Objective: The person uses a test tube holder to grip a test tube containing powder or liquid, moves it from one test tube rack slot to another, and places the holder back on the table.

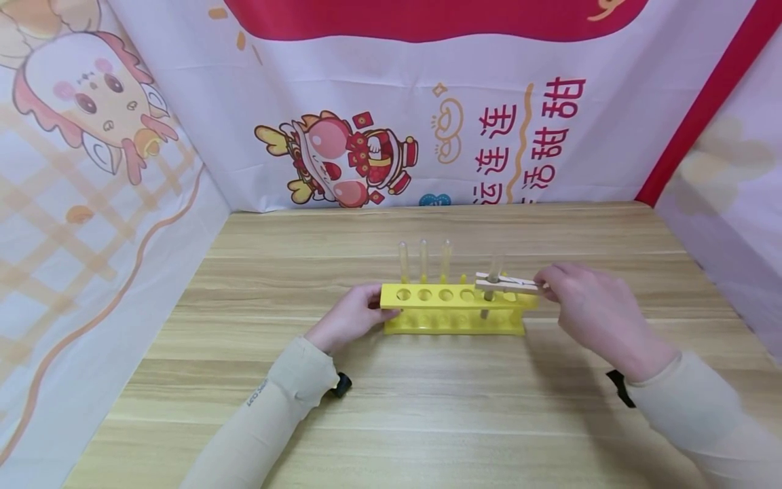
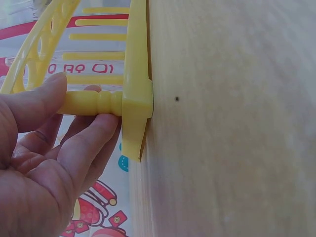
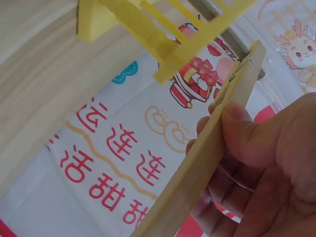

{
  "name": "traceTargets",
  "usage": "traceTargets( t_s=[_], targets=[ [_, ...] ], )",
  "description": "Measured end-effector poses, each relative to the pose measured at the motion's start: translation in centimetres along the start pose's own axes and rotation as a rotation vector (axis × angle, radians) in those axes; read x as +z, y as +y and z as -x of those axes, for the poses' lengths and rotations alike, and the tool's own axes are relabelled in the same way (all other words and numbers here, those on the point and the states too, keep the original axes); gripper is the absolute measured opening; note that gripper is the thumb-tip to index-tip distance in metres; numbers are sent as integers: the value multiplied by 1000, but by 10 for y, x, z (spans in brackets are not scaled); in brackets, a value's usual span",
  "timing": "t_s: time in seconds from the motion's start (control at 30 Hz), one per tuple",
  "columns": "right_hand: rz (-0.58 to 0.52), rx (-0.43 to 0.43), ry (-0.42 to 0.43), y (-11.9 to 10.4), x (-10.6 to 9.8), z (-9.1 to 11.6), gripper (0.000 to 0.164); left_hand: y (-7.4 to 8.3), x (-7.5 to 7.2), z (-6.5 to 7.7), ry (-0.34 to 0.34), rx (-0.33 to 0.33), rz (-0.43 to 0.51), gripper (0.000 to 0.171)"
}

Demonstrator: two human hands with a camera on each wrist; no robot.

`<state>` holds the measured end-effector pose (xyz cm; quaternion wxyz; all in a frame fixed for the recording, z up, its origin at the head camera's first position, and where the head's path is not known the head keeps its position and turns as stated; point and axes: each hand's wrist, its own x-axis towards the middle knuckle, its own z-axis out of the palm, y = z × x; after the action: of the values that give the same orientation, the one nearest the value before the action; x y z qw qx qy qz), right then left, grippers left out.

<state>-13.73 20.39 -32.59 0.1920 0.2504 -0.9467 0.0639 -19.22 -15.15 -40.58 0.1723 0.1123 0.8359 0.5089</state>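
A yellow test tube rack (image 1: 452, 330) stands on the table. My left hand (image 1: 348, 319) grips its left end; in the left wrist view, thumb and fingers are round the end post (image 2: 94, 102). With my right hand (image 1: 601, 316) I pinch a wooden test tube holder (image 1: 516, 285), thumb on one side and fingers on the other. The holder's far end clasps a glass test tube (image 3: 234, 43) with grey-brown contents, which passes down through the rack near its right end. Its clear upper part sticks up above the holder.
Three clear test tubes (image 1: 446, 259) stand upside down on the pegs at the rack's back left. The wood-grain table (image 1: 427, 407) is bounded by a printed cloth (image 1: 391, 81) behind and at both sides. Black wrist straps (image 1: 342, 385) show at both cuffs.
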Motion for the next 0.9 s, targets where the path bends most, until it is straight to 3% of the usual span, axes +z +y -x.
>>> traceTargets(
  t_s=[0.5,0.9],
  targets=[
    [37,18,72,0,-37,-11,26,0,0,-1,-16,-9,23,29],
    [84,14,182,2,-74,-18,27,0,0,-1,-8,2,17,28]
  ],
)
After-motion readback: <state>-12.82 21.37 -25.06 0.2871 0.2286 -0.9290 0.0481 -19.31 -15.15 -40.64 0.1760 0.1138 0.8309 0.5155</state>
